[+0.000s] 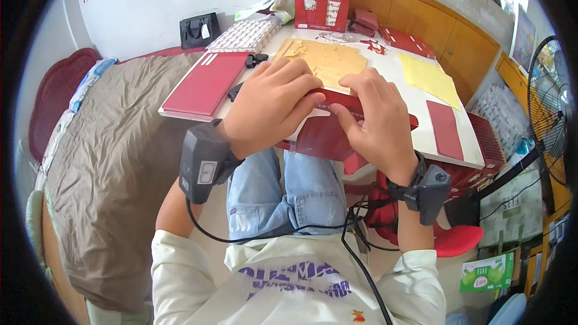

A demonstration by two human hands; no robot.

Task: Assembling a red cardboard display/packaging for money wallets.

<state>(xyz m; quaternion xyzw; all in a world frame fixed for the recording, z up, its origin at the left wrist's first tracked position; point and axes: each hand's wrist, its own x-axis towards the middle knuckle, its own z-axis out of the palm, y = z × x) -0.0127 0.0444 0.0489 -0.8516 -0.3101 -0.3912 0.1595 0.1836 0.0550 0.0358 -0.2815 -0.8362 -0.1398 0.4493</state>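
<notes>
Just over the table's near edge, both hands grip a dark red cardboard box (325, 136) with printed lettering on its upper edge. My left hand (274, 105) is closed on its top left, thumb and fingertips pressed at the edge. My right hand (379, 123) pinches the same edge further right, its thumb close to the left thumb. The fingers partly hide the box, so its full shape does not show. Behind it, a tan sheet (328, 63) lies on the white table (400, 93).
Flat red cardboard pieces (201, 87) are stacked at left, beside a white patterned stack (244, 35). A red display box (323, 1) stands at the back. Yellow paper (428, 78) and a red card (444, 129) lie at right. A black fan (551, 108) stands far right.
</notes>
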